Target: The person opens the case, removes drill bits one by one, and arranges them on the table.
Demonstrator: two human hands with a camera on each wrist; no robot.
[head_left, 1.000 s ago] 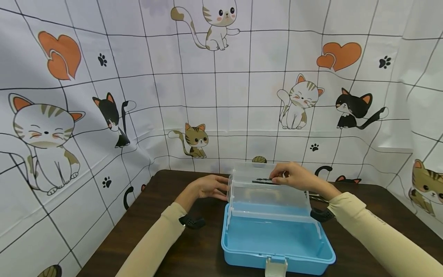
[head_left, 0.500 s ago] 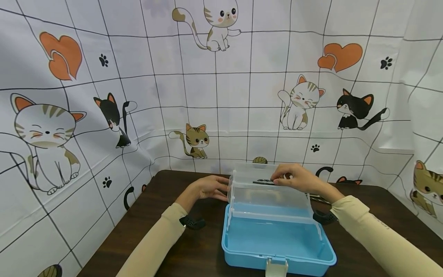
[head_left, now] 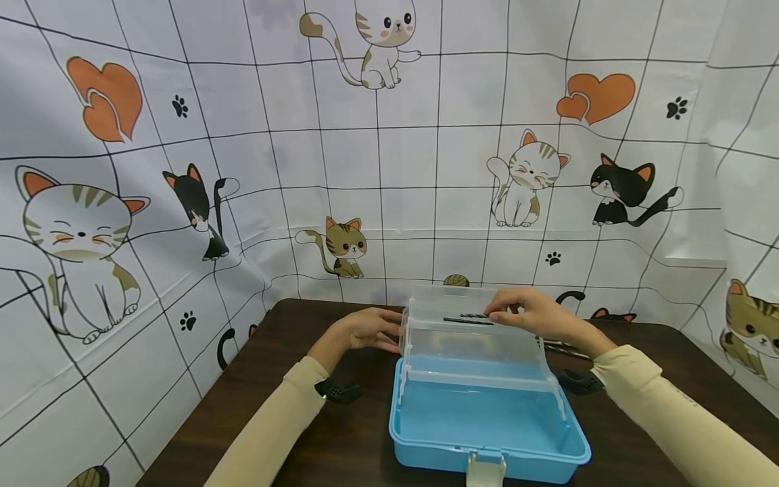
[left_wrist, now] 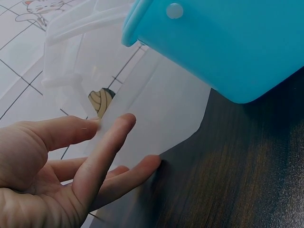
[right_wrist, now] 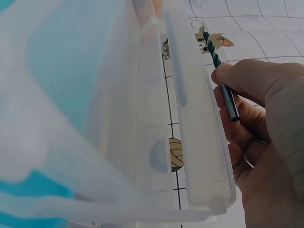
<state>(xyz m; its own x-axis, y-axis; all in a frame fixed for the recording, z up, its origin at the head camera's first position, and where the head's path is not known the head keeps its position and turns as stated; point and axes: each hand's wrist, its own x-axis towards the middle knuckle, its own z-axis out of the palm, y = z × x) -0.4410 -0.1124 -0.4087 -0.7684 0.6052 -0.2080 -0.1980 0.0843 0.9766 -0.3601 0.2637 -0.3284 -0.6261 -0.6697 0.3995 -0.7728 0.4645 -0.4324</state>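
Note:
My right hand (head_left: 528,312) pinches a dark twisted drill bit (right_wrist: 220,71) between thumb and fingers, over the upper translucent tray (right_wrist: 204,156) of a hinged box. Just below it in the head view, a thin dark rod (head_left: 467,321) lies at the tray; in the right wrist view it is only a blur through the plastic. My left hand (head_left: 369,329) is at the left end of the raised trays, fingers loosely extended. In the left wrist view its fingertips (left_wrist: 127,119) are by the translucent plastic; firm contact is hard to tell.
The box's blue base (head_left: 487,467) stands on a dark wooden table (head_left: 341,433), with a pale latch (head_left: 485,470) at its front. Behind its right side lie several metallic rods (head_left: 566,349), partly hidden by my right arm. A cat-patterned sheet (head_left: 408,162) hangs close behind.
My right hand has shifted slightly right with the drill bit, leaving more of the dark rod below uncovered. The left hand and the box have stayed in place.

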